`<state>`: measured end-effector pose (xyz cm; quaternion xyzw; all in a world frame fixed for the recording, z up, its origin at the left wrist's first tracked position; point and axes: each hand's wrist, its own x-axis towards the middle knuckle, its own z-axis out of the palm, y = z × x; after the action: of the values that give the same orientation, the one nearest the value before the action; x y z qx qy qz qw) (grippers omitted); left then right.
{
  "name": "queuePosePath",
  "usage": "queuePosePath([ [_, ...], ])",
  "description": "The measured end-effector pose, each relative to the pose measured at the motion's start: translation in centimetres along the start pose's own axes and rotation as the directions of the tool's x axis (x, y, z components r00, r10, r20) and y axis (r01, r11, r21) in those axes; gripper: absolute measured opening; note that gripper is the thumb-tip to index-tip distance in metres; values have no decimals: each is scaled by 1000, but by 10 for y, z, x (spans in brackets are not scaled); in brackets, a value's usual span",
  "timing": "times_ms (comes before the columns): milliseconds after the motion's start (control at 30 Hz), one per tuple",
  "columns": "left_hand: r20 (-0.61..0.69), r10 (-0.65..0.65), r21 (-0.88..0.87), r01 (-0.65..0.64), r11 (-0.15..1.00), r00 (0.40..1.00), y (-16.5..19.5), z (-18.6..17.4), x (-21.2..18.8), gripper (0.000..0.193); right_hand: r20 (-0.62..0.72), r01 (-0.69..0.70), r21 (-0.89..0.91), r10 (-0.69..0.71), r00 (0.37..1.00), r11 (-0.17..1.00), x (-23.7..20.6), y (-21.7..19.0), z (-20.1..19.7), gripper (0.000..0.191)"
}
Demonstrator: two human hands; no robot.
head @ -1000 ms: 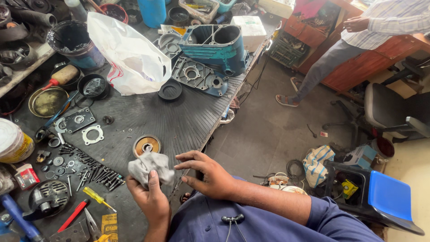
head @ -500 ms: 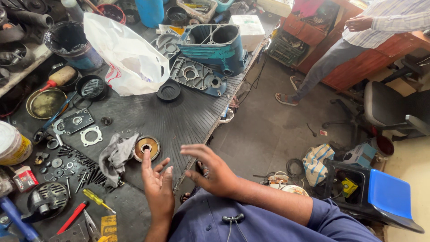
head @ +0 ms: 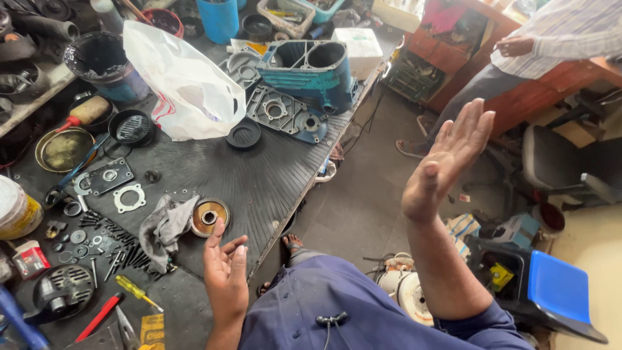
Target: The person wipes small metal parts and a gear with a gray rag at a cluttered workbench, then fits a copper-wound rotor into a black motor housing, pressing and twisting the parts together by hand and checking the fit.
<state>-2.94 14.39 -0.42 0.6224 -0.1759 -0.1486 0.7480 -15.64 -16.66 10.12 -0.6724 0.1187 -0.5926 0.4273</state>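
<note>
Far left on the black ribbed workbench (head: 259, 188), a grey rag (head: 165, 227) is lying crumpled, touching a round toothed gear (head: 208, 216) just to its right. The left hand (head: 225, 269) is hovering just near of that gear, fingers loosely spread, palm open, gripping nothing and touching nothing. Moving right, the right hand (head: 447, 159) is rising off the bench over the floor, fingers straight and together, thumb apart, empty. At far right, another person's hand (head: 515, 46) is resting at their hip.

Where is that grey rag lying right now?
In the head view, the grey rag lies crumpled on the black bench mat, lower left, touching the round gear on its right, just above the open left hand.
</note>
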Motion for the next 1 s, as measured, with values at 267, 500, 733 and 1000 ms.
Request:
queuePosePath([
  [267, 27, -86, 27, 85, 996, 996, -1, 4, -1, 46, 218, -84, -113, 107, 970, 990, -34, 5, 16, 94],
  [500, 55, -92, 18, 92, 996, 994, -6, 6, -5, 38, 285, -168, -238, 234, 930, 957, -37, 7, 13, 90],
  [733, 48, -101, 84, 96, 992, 994, 0, 15, -9, 32, 124, -4, -308, 44, 991, 951, -29, 14, 2, 99],
  [1000, 42, 77, 395, -87, 915, 996, 27, 17, -1, 19, 227, -134, -136, 163, 960, 982, -23, 26, -3, 89],
])
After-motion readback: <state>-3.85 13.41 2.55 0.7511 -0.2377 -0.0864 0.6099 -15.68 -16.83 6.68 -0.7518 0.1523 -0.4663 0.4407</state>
